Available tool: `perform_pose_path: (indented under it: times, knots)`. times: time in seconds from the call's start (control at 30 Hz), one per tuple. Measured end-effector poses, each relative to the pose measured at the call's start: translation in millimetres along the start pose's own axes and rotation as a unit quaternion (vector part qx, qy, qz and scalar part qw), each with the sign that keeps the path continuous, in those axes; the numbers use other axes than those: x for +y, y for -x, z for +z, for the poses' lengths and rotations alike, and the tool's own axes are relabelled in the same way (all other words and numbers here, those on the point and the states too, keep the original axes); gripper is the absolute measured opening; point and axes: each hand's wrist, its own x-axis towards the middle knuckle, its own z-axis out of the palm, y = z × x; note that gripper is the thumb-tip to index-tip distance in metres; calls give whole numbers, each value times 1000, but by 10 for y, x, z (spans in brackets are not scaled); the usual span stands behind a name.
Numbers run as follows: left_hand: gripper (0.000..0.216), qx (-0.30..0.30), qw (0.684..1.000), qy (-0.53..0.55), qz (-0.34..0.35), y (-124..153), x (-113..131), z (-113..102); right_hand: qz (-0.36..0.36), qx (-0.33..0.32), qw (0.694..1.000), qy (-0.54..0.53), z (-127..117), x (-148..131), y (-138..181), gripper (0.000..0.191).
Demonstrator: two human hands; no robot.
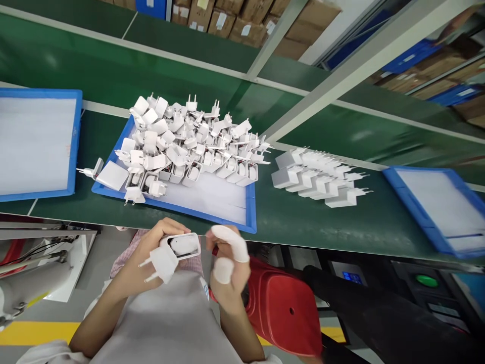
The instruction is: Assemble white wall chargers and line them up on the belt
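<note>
My left hand (146, 255) is closed round a white charger plug (175, 250) with two round pins pointing left, held just below the green belt's near edge. Close beside it on the right, my right hand (228, 268) wears white finger cots; its fingers are curled and slightly blurred, and nothing shows in them. Straight ahead on the belt lies a blue tray (248, 215) heaped with several loose white plugs (189, 144). A neat row of stacked white plugs (320, 177) lies on the belt to the right of the tray.
A green conveyor belt (303, 222) runs across the view. Blue trays with white liners sit at far left (38, 146) and far right (439, 207). A red stool (284, 308) and a control panel with a green button (426, 280) lie below. Cardboard boxes (227, 20) are stacked behind.
</note>
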Motion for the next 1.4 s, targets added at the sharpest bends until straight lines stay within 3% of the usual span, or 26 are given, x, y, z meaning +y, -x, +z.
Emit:
perform_pose_path:
  times: [0.03, 0.1, 0.2, 0.27, 0.37, 0.43, 0.53, 0.63, 0.73, 0.83, 1.13, 1.4]
  knots:
    - [29, 7, 1000, 6, -13, -10, 4, 16, 5, 34, 999, -10, -42, -9, -9, 22]
    - [28, 34, 999, -6, -35, -31, 7, 56, -7, 79, 997, -18, -98, -46, -20, 29]
    - [32, 113, 986, -104, -57, -48, -33, 135, -58, 44, 997, 31, -38, -148, 19, 31]
    - [38, 161, 969, -185, -32, -39, -86, 196, -67, 20, 991, 111, 96, -219, 86, 16]
    - [44, 174, 950, -256, 47, -2, -147, 275, -40, 66, 979, 188, 288, -268, 176, 36]
    - [42, 170, 946, -265, 75, 25, -137, 301, -27, 93, 976, 195, 313, -258, 182, 30]
    - [35, 127, 965, -225, 47, 54, -44, 285, -37, 65, 984, 160, 174, -218, 100, 23]
    - [31, 36, 989, -142, -27, 74, 74, 224, 5, -39, 998, 49, -30, -202, -6, 21]
    - [30, -19, 993, -86, -82, 84, 144, 165, 64, -135, 988, -42, -153, -231, -52, 22]
    - [29, -43, 989, -77, -119, 73, 162, 125, 59, -140, 987, -53, -196, -277, -59, 24]
    - [34, -93, 989, -38, -112, 88, 103, 22, -71, -209, 975, -4, -361, -302, -197, 33]
    - [28, -109, 987, -61, -97, 42, 121, 35, -17, -280, 960, 4, -432, -387, -274, 42]
